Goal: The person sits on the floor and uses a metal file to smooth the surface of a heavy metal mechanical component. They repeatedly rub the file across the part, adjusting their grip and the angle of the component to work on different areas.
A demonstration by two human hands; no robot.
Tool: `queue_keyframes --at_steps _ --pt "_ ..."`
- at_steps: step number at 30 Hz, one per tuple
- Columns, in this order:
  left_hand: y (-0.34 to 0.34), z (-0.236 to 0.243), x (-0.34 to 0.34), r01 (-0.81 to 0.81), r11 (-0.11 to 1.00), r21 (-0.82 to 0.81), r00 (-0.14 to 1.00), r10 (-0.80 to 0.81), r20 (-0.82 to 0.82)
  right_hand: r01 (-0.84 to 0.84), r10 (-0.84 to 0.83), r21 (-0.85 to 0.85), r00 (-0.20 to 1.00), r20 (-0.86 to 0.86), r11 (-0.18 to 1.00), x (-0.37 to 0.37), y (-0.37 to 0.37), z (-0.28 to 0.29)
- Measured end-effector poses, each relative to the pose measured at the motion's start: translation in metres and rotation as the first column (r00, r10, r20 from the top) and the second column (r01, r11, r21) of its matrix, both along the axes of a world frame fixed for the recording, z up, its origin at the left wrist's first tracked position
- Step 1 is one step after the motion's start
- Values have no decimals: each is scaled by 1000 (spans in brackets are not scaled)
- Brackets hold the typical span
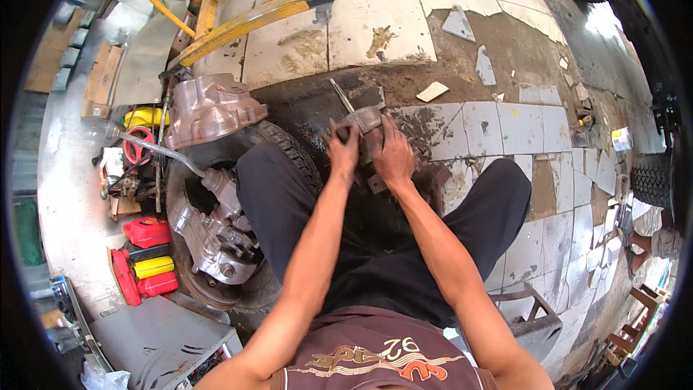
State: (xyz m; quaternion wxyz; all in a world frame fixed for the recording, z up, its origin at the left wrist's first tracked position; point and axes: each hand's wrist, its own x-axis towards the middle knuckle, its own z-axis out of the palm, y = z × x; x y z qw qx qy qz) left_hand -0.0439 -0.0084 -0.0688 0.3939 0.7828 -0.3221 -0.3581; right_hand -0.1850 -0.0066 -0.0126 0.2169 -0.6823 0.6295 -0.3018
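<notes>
In front of me a grey metal part with a thick round body (367,118) and a thin shaft (341,94) points away from me, up and to the left. My left hand (343,148) has its fingers curled against the left side of the body. From the right, my right hand (394,153) grips it, fingers bent round its edge. What lies under my palms is partly hidden. Below my right wrist, a dark metal piece (376,185) shows, and a rusty block (435,178) sits beside it.
Left of my knee, a silver gearbox casing (216,245) rests on a tyre, with a brownish bell-shaped housing (209,112) behind it. A yellow steel stand (253,25) rises at the far left. Broken floor tiles (478,130) lie on the right.
</notes>
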Motion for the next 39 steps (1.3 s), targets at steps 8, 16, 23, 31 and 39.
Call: queue_keyframes --at_steps 8,16,23,31,39 --pt "9 0 -11 -12 998 -58 1000 11 -19 -10 10 33 1000 -21 999 -4 4 -2" --pt "2 -12 5 -1 999 -40 997 4 72 -25 26 35 999 -27 999 -4 4 2" --pt "3 -5 6 24 999 -45 999 -22 42 -23 23 6 999 -36 1000 -4 2 -1" --pt "12 18 -6 -36 999 -19 964 30 -263 -4 7 45 997 -78 999 -6 1 2" --pt "0 -6 13 125 991 37 989 -127 69 -18 19 18 1000 -25 1000 -5 -6 1"
